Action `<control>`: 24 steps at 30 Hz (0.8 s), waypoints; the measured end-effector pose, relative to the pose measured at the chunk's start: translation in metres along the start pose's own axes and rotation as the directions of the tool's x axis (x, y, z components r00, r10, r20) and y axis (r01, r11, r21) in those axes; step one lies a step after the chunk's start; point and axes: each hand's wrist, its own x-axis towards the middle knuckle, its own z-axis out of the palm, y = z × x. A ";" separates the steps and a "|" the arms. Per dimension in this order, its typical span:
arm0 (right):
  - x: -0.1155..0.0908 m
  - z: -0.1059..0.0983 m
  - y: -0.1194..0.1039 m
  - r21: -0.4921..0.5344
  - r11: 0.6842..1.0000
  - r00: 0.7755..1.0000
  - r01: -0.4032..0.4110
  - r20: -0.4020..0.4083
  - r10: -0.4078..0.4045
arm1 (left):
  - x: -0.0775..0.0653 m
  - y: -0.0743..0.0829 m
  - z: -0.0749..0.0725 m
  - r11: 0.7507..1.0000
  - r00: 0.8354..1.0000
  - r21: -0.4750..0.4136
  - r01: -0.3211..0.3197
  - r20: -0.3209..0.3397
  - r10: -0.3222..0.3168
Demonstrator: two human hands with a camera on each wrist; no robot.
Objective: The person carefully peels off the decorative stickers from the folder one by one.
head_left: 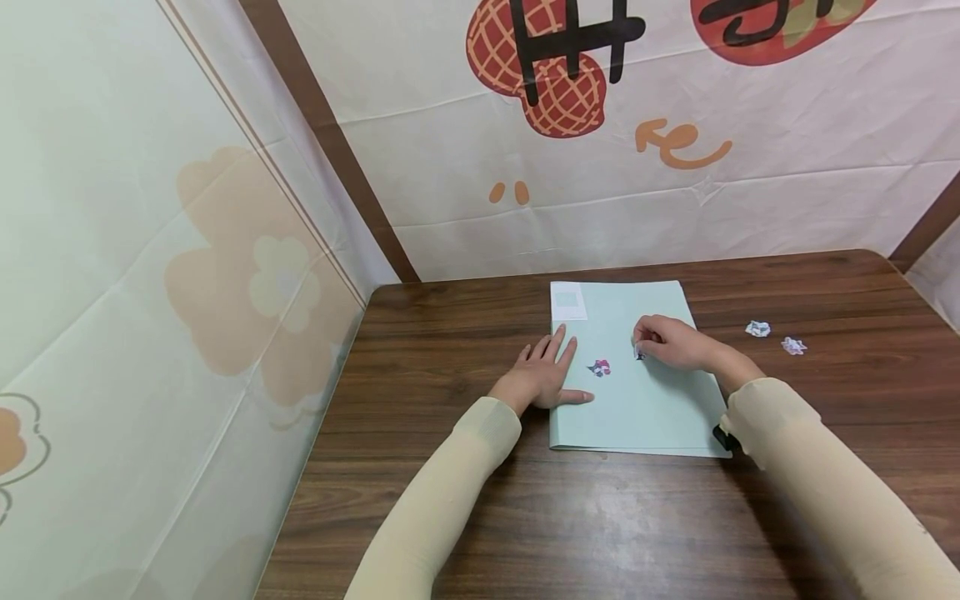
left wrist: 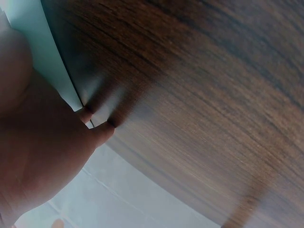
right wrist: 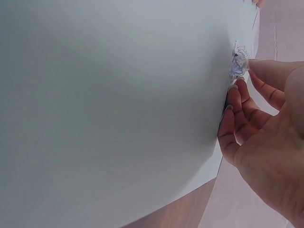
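Note:
A pale blue file folder (head_left: 637, 425) lies on the wooden table. Spread over its left edge, my left hand (head_left: 536, 379) rests with fingers apart, partly on the folder and partly over the table. My right hand (head_left: 678, 343) pinches a small shiny sticker (right wrist: 240, 61) between thumb and fingers, right at the folder's surface. How much of the sticker touches the folder, I cannot tell. To the left, a pink and purple cartoon sticker (head_left: 600, 367) sits flat on the cover. In the left wrist view, fingertips reach past the folder edge onto the wood.
Two loose stickers (head_left: 757, 328) lie on the table right of the folder. A white label (head_left: 568, 301) marks the folder's top left corner. A black clip-like object (head_left: 724, 438) is beside the right sleeve. Printed cloth (head_left: 450, 242) hangs behind the table.

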 end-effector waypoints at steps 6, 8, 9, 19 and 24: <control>0.000 0.000 0.002 0.016 1.000 1.000 -0.006 0.001 0.006 | -0.001 0.001 -0.001 1.000 1.000 0.003 0.005 0.001 -0.005; 0.000 0.000 0.002 0.016 1.000 1.000 -0.008 -0.001 0.008 | -0.001 0.001 -0.002 1.000 1.000 0.005 0.005 0.004 -0.005; 0.000 0.000 0.002 0.015 1.000 1.000 -0.008 -0.001 0.008 | -0.001 0.001 -0.002 1.000 1.000 0.005 0.003 0.007 -0.003; -0.003 -0.003 0.004 0.065 0.997 0.999 -0.030 -0.028 0.032 | -0.003 0.001 -0.002 1.000 1.000 0.001 -0.001 0.010 0.001; -0.003 -0.004 0.006 0.080 0.996 0.999 -0.028 -0.033 0.030 | -0.002 0.001 -0.002 1.000 1.000 -0.002 0.001 0.004 -0.001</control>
